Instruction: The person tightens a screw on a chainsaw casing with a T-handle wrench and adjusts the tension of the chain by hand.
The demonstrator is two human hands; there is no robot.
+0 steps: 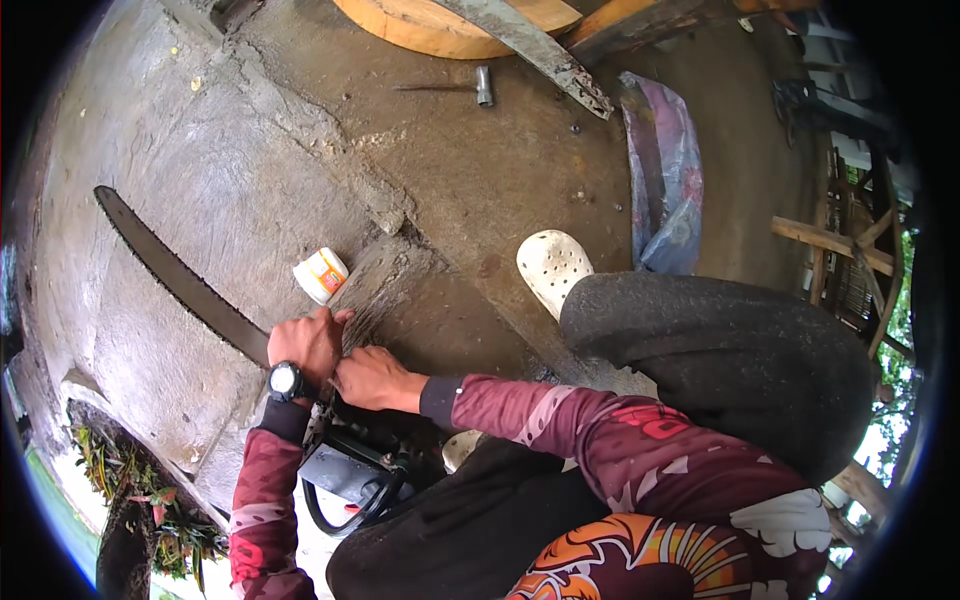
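A chainsaw rests by my legs, its long toothed bar [188, 275] reaching out to the far left. Its dark body with a looped black handle [378, 500] lies below my wrists, partly hidden by my leg. My left hand [306, 346], with a watch on the wrist, is closed at the inner end of the bar. Right beside it, my right hand [372, 379] is also closed, its fingers curled against the same part of the saw. Whatever the fingertips grip is hidden under the hands. Just beyond them a white tub with an orange label [321, 275] lies tilted on the concrete.
A hammer [484, 86] lies on the wet floor farther off. Behind it are a round wooden slab [420, 28] and a worn flat board [535, 50]. A clear plastic bag [665, 180] lies to the right, past my white clog [553, 268]. Plants [160, 510] border the lower left.
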